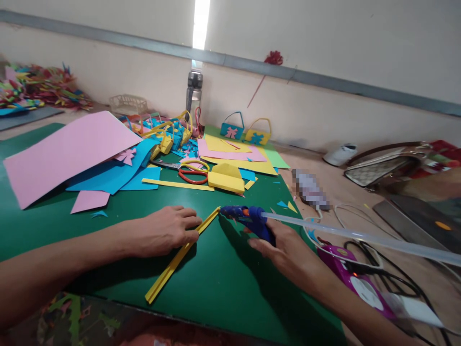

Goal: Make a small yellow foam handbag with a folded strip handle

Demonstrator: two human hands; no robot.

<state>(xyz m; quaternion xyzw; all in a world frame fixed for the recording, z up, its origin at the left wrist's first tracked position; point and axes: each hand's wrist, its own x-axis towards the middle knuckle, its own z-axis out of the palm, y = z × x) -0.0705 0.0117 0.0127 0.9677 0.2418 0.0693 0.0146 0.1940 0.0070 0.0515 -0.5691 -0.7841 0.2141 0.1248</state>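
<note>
My left hand (167, 230) grips a narrow yellow paper or foam strip (167, 273) at its upper half, fingers curled onto it. The strip lies slanted on the green mat, with a fold or second layer along its length. In my right hand (286, 242) is a blue hot glue gun (248, 217), its nozzle at the strip's far end. A long translucent glue stick (345, 235) sticks out of the gun's back. Just beyond the hands are a small yellow folded pouch (226, 180), scissors with red and yellow handles (194, 173), and a flat yellow strip (176, 184).
A green mat (118, 288) covers the table. Pink sheet (72, 154) and blue sheets lie left. Several small paper bags (166, 143) are heaped behind, with two decorated ones (258, 138) by the wall. A purple power strip (355, 274), cables and a phone (310, 189) lie right.
</note>
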